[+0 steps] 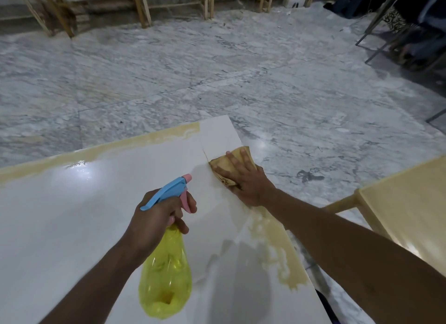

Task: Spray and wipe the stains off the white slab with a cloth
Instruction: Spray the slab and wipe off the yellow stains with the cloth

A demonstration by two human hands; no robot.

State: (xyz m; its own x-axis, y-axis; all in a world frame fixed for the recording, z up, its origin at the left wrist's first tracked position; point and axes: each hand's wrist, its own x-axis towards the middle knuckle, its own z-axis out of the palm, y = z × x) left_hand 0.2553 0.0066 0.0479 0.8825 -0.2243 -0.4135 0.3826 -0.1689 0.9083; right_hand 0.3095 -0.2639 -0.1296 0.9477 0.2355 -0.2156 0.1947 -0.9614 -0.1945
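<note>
A glossy white slab (72, 215) fills the lower left of the head view. Yellowish stains run along its far edge (154, 138) and its right edge (277, 246). My left hand (159, 215) grips a yellow spray bottle (166, 282) by its blue and pink trigger head, nozzle aimed toward the far right corner. My right hand (248, 179) lies flat on a tan cloth (224, 164) and presses it onto the slab near the right edge.
Grey marble floor (217, 70) surrounds the slab. A pale wooden table (407, 208) stands close on the right. Wooden frame legs (142, 7) line the far wall. Metal chair legs and dark fabric (410, 34) are at the top right.
</note>
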